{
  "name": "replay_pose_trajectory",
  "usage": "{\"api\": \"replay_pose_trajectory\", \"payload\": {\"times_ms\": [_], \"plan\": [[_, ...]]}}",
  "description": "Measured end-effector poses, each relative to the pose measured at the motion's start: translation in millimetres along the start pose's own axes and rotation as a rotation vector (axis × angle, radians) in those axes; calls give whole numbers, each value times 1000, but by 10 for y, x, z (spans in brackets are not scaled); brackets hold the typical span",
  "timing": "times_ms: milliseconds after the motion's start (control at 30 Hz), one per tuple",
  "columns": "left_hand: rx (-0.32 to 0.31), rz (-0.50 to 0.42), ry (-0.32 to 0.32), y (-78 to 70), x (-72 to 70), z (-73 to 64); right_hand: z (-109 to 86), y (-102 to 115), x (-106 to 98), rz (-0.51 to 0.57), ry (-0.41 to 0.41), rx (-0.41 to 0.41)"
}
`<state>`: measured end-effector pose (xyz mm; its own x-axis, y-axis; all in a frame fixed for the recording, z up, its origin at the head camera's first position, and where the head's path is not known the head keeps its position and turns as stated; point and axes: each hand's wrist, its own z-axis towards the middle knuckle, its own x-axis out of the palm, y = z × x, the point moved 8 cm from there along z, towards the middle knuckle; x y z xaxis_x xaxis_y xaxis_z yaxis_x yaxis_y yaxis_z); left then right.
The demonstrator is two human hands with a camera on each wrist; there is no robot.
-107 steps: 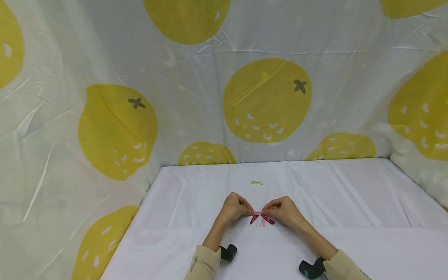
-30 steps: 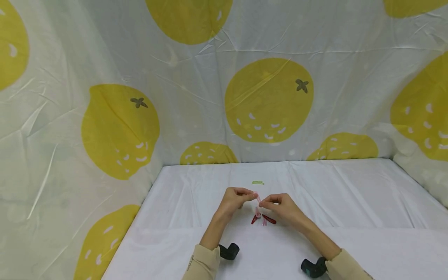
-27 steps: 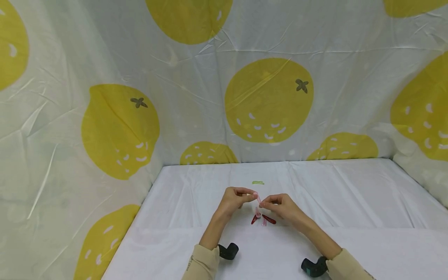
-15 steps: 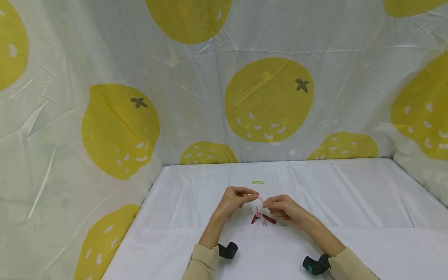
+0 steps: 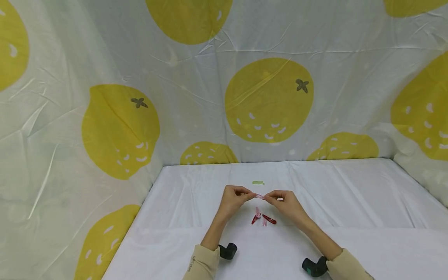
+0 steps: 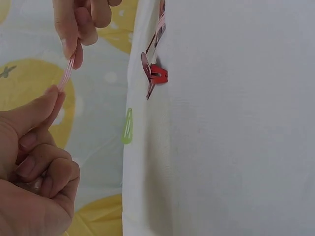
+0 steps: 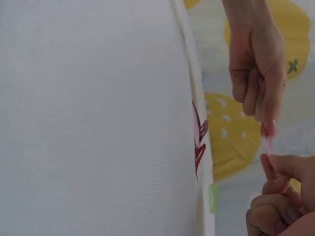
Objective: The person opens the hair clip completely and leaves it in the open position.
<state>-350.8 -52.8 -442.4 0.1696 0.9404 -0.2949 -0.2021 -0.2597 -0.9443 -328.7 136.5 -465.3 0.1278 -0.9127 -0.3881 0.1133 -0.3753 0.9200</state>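
Observation:
Both hands hold one slim pink hair clip (image 5: 259,196) between them, raised above the white table. My left hand (image 5: 232,200) pinches its left end between thumb and forefinger. At the other end, the thumb and forefinger of my right hand (image 5: 286,202) pinch it. In the left wrist view the pink striped middle of the clip (image 6: 66,74) shows between the fingertips; both ends are covered. Nearer the body, a small heap lies on the cloth: a pink clip (image 5: 258,212), a red clip (image 5: 269,219), another red clip (image 5: 254,220) and a pink striped clip (image 5: 264,223).
A light green hair clip (image 5: 258,182) lies beyond the hands, towards the back of the table (image 5: 350,194). A lemon-print curtain (image 5: 189,97) hangs behind and at the sides. Black wrist cameras (image 5: 228,251) sit under both forearms.
The hands have lifted from the heap since the earliest frame, where a pink clip now lies on top. Over the last half second the right hand rose and the held clip turned nearly level.

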Motion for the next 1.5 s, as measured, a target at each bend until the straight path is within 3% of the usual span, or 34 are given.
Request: {"api": "replay_pose_trajectory", "payload": {"times_ms": [133, 333, 667, 1033, 1233, 1500], "plan": [[-14, 14, 32, -23, 32, -3, -6, 48, -12, -17, -30, -43], [-65, -21, 79, 24, 59, -3, -18, 41, 3, 57, 37, -23], [-100, -83, 122, 54, 92, -15, -26, -15, 33, 195, 137, 15], [-14, -73, 118, -17, 87, -4, -11, -140, 21, 365, 201, 134], [84, -64, 110, -94, 83, -10, -5, -147, 38, 380, 272, 146], [118, -51, 75, -113, 74, -13, -5, -145, 53, 401, 266, 179]]}}
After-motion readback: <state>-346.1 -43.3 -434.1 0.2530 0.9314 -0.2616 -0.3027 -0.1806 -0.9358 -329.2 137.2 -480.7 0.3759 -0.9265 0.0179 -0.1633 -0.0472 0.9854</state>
